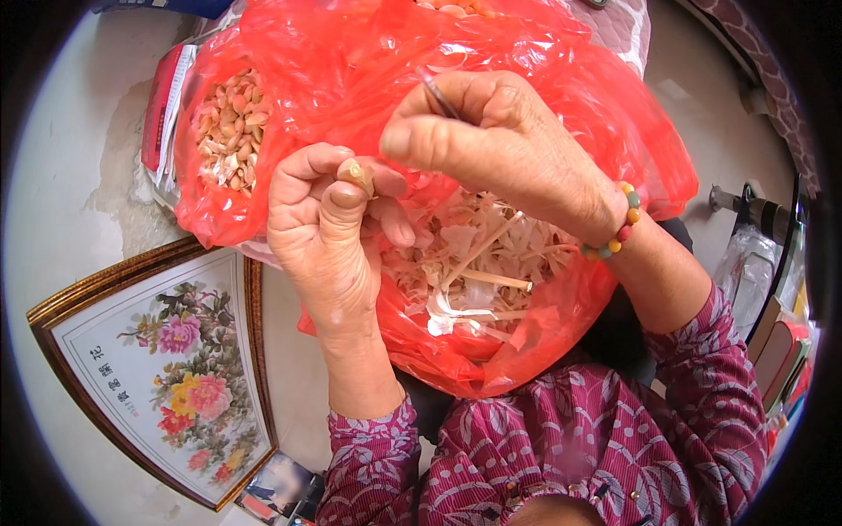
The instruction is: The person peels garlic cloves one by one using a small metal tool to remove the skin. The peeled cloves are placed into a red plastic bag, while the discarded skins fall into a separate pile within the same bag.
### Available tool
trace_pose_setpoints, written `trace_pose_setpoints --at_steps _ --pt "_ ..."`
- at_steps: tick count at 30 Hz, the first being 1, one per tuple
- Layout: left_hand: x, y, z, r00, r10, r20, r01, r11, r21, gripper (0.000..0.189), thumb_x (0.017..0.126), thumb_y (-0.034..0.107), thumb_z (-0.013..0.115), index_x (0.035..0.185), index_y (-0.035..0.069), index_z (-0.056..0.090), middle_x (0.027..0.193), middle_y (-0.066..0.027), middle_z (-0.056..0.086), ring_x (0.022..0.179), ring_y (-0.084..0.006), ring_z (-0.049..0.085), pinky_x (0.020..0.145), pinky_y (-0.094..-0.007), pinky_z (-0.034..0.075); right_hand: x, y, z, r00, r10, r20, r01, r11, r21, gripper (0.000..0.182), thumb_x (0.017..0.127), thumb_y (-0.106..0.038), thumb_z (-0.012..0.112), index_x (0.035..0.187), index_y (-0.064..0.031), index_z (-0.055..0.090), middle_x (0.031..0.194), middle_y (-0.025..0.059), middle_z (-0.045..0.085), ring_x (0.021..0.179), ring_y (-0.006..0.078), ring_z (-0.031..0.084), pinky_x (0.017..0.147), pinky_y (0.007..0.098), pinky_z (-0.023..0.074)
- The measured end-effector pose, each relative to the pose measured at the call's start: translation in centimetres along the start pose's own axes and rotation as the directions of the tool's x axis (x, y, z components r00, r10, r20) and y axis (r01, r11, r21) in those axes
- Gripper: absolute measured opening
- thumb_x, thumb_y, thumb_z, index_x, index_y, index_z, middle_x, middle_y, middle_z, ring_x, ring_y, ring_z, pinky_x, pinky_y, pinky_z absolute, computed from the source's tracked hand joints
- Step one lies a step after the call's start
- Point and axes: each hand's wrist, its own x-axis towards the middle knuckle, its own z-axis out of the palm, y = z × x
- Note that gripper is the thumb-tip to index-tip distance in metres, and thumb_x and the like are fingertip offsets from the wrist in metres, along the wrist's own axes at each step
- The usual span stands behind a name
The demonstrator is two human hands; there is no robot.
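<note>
My left hand [329,204] pinches a small pale garlic clove [356,174] between thumb and fingers. To its right and slightly higher, my right hand [487,141] is curled round a thin metal tool [437,94]; most of the tool is hidden by the fingers, so its kind cannot be told. The two hands are close but apart. Below them, a red plastic bag [460,371] on my lap holds papery garlic skins [477,243] and several cut dry stalks [496,281]. At the left, another red bag [210,220] holds many loose cloves [233,125].
More red plastic [368,59] covers a quilted pink cloth [618,26] ahead, with cloves [454,10] at the top edge. A framed flower painting [260,342] leans at the left. Red-covered papers [161,108] lie beside the clove bag. At the right stand books [776,355] and clear plastic wrapping [746,263].
</note>
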Motion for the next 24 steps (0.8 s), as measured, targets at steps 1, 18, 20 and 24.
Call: trace_pose_setpoints --at_steps 1,18,20,24 --pt "0.0 -0.1 0.1 1.000 0.009 -0.001 -0.009 1.000 0.006 0.028 0.084 0.016 0.067 0.098 -0.002 0.051 0.081 -0.0130 0.062 0.051 -0.0155 0.057 0.048 -0.0261 0.053 0.0 0.3 -0.1 1.000 -0.012 0.012 0.012 1.000 -0.006 0.022 0.078 -0.020 0.064 0.075 0.0015 0.065 0.063 0.0016 0.059 0.061 0.0051 0.051 0.054 0.0244 0.0419" --pt "-0.7 -0.8 0.9 0.993 0.122 0.003 -0.116 0.937 0.328 0.024 0.085 0.003 0.064 0.107 -0.003 0.055 0.092 -0.0065 0.062 0.079 -0.0091 0.059 0.068 -0.0224 0.052 0.1 0.9 -0.1 1.000 0.019 0.024 -0.016 0.993 -0.115 0.008 0.078 -0.007 0.059 0.077 0.0000 0.063 0.067 -0.0030 0.057 0.064 0.0024 0.050 0.057 0.0202 0.0421" --pt "-0.7 -1.3 0.4 0.989 0.146 0.000 -0.137 0.927 0.350 0.022 0.085 0.002 0.063 0.105 -0.003 0.055 0.090 -0.0069 0.062 0.077 -0.0093 0.059 0.065 -0.0228 0.053 0.0 0.9 0.1 1.000 0.010 -0.002 -0.010 0.994 -0.112 0.010 0.076 -0.008 0.059 0.074 0.0011 0.061 0.064 -0.0002 0.058 0.061 0.0043 0.052 0.055 0.0221 0.0429" --pt "-0.4 -1.0 0.1 0.987 0.142 -0.069 -0.117 0.949 0.292 0.022 0.084 0.008 0.066 0.101 -0.001 0.054 0.090 -0.0100 0.064 0.073 -0.0112 0.060 0.061 -0.0233 0.053 0.0 0.4 0.4 0.998 -0.031 -0.060 0.027 0.997 -0.072 0.014 0.074 -0.010 0.058 0.070 0.0027 0.059 0.059 0.0032 0.058 0.055 0.0063 0.051 0.051 0.0251 0.0430"
